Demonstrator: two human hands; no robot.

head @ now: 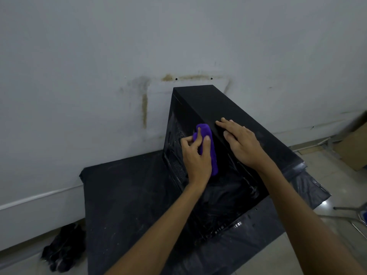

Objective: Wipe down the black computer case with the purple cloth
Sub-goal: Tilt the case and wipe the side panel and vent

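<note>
The black computer case [200,104] stands against the stained wall on a low surface covered in black sheeting [123,195]. Its open side faces me and the inside is dark. My left hand [195,155] grips the purple cloth [208,147], which is rolled into a thick wad and held at the case's open side, near the perforated rear panel. My right hand [241,143] lies flat with straight fingers on the case's upper panel, just right of the cloth.
A grey wall [99,76] with brown stains rises right behind the case. A dark crumpled bundle [63,249] lies on the floor at the lower left. Cardboard [353,147] leans at the far right, and a metal frame [349,211] stands on the tiled floor.
</note>
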